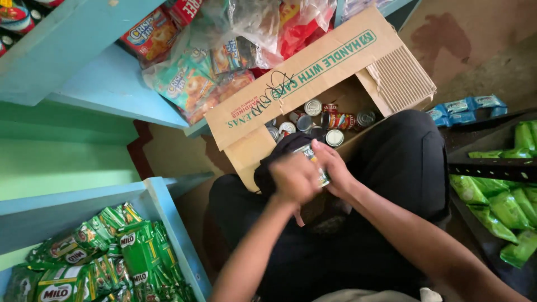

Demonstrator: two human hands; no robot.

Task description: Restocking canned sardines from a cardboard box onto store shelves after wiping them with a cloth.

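Black cloth (pixel 277 154): gripped by closed left hand (pixel 293 179).
Right hand (pixel 333 168): grip closed on small labelled metal can (pixel 313 159).
Brown cardboard box (pixel 313 72): more cans inside.

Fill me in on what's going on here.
A person in dark trousers holds a small can in the right hand while the left hand presses a dark cloth against it. Just beyond sits an open cardboard box of cans. Green sachets fill a blue shelf at lower left.
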